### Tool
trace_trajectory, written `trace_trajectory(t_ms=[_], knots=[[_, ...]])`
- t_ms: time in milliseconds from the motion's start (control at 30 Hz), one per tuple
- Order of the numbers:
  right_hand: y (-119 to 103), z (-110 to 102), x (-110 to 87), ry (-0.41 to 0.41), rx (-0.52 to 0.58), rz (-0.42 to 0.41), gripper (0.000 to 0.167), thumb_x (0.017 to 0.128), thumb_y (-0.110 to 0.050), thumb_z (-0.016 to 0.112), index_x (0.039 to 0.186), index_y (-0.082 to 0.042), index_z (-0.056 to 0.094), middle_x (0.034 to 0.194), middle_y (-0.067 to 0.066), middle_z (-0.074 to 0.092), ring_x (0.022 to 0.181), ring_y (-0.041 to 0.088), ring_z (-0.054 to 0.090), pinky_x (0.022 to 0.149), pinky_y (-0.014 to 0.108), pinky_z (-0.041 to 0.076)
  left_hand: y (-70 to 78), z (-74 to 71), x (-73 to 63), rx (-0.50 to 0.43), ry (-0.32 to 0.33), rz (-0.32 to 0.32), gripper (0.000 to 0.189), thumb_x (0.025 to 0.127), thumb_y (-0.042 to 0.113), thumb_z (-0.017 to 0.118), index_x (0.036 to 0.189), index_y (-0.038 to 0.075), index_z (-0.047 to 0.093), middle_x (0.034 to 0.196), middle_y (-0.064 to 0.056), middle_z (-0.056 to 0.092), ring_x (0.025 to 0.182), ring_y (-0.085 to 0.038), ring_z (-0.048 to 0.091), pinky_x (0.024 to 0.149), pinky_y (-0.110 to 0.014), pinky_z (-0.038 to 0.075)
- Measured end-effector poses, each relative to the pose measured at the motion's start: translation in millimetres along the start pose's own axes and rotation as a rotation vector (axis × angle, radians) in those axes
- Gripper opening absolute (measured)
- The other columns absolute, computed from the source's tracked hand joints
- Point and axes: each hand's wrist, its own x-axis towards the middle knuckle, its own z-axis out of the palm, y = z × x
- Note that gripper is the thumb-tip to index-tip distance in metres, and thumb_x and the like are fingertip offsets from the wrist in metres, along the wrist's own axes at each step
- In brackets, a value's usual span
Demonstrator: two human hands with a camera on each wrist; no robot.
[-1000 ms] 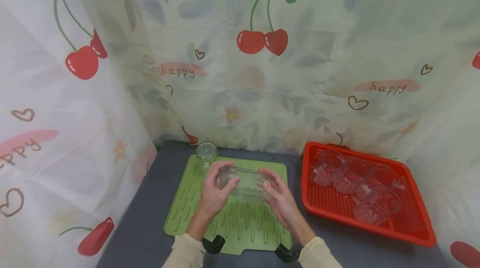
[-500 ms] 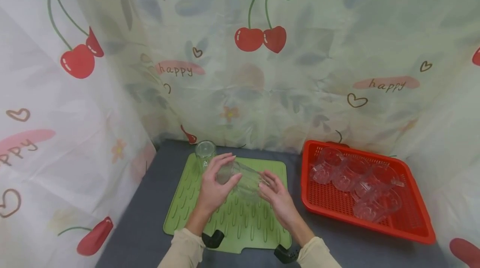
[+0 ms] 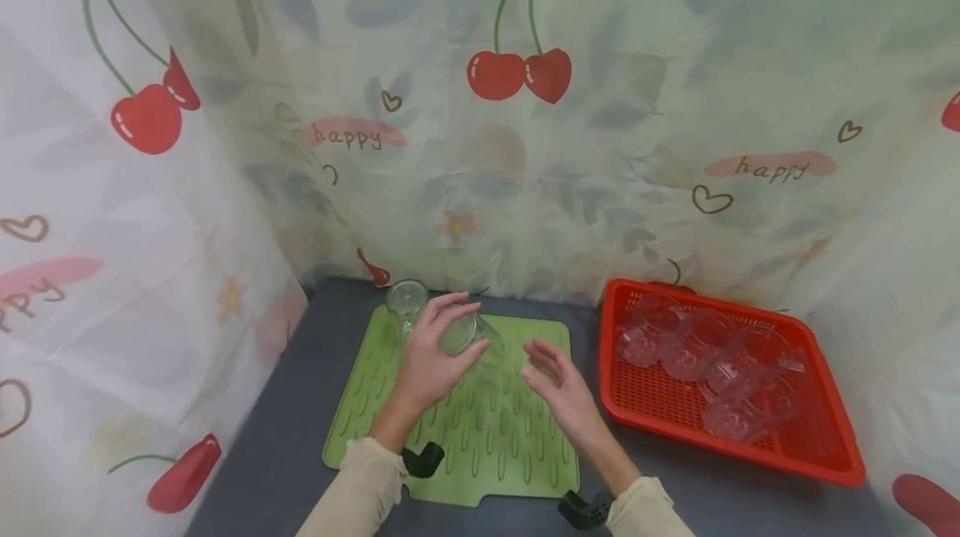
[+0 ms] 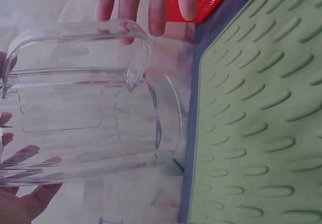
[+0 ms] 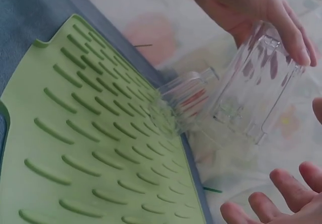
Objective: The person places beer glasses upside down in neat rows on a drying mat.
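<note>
A clear mug (image 3: pixel 491 347) hangs tilted over the green ridged mat, its mouth lower than its base. My left hand (image 3: pixel 431 358) grips it round the base end. The left wrist view shows the mug's squared handle (image 4: pixel 75 32) along the upper side. To the right, my right hand (image 3: pixel 566 395) is held apart from the mug, fingers loosely bent with nothing in them; its fingertips (image 5: pixel 292 189) appear low in the right wrist view. A second clear mug (image 3: pixel 407 302) stands upside down at the mat's back left corner, partly behind my left hand.
The green mat (image 3: pixel 487 458) lies on a dark grey table (image 3: pixel 277 437). On its right is a red perforated basket (image 3: pixel 750 460) holding several clear mugs (image 3: pixel 708 343). A printed curtain (image 3: pixel 525 220) encloses the back and both sides.
My right hand has let go of the mug and drawn slightly away. The mug, gripped by my left hand alone, has swung from lying sideways to a steeper, mouth-down tilt.
</note>
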Motion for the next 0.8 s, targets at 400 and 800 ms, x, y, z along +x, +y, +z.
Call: trace_trajectory(t_ms=[400,800], knots=[[-3.0,-13.8,-8.4,0.001,-0.068,-0.01,0.065,0.1,-0.031,0.067,0.155,-0.02,0.035,0.158,0.007,0.048,0.15,0.032,0.04,0.119,0.058,0.038,-9.0,4.2,8.8,0.136,-0.068,0.038,0.05,0.085,0.026,0.085,0.131,0.02,0.068,0.142,-0.004,0.058,0.129,-0.026,0.055,0.104,-0.049,0.051],[-16.7,-31.4,-10.4,0.001,-0.135,-0.069,0.066,0.1,-0.03,0.067,0.155,-0.015,0.035,0.158,0.011,0.046,0.151,0.034,0.038,0.121,0.061,0.031,-24.5,20.1,22.7,0.172,-0.071,0.072,0.053,0.082,0.027,0.087,0.131,0.018,0.069,0.141,-0.009,0.061,0.128,-0.03,0.053,0.102,-0.051,0.051]])
